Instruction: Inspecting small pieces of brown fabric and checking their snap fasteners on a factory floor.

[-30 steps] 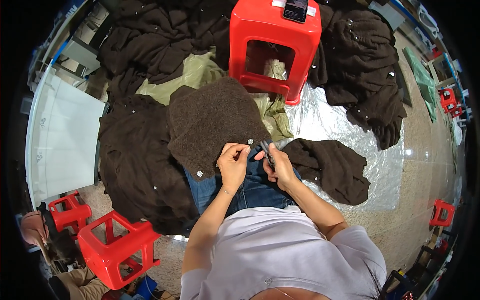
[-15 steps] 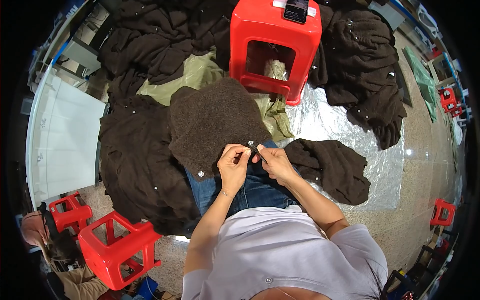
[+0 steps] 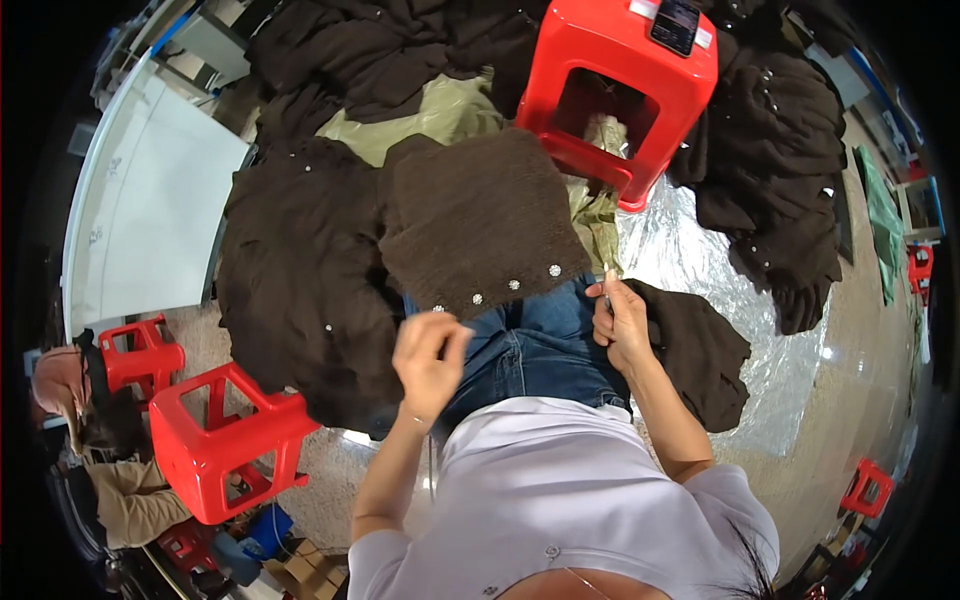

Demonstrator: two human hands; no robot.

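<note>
The right hand [image 3: 624,322] mostly hides the small tool [image 3: 608,275] it grips

I see open air over the jeans [image 3: 515,350] between left hand [image 3: 430,365] and right hand [image 3: 624,318]. Past the brown cloth [image 3: 475,215], a red stool [image 3: 590,35] blocks the far side; a dark heap [image 3: 300,255] crowds the left, a crumpled garment [image 3: 705,350] the right.

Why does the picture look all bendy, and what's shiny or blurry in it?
Head view: the wide lens curves the white board near the picture's edge; head view: bright light glares off the shiny plastic sheet; head view: the left grip looks slightly blurred, while the brown garment on the lap looks clearer.
</note>
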